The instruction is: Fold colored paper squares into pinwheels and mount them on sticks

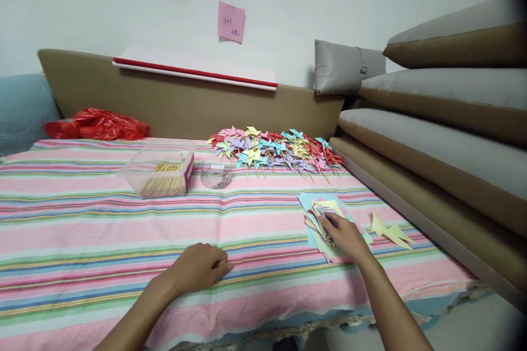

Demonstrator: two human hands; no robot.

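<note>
My right hand (343, 233) rests on a stack of coloured paper squares (319, 219) on the striped cloth, fingertips pressed on the top sheets. My left hand (201, 267) lies on the cloth nearer me with fingers curled under, nothing visible in it. A folded yellow paper piece (389, 231) lies just right of the stack. Behind it sits a heap of finished paper pinwheels on sticks (275, 151).
A clear plastic box of wooden sticks (162, 170) and a small clear cup of pins (217, 176) stand mid-table. A red plastic bag (99, 125) lies at the back left. Stacked sofa cushions (444, 137) line the right side. The striped cloth (102, 230) ends near me.
</note>
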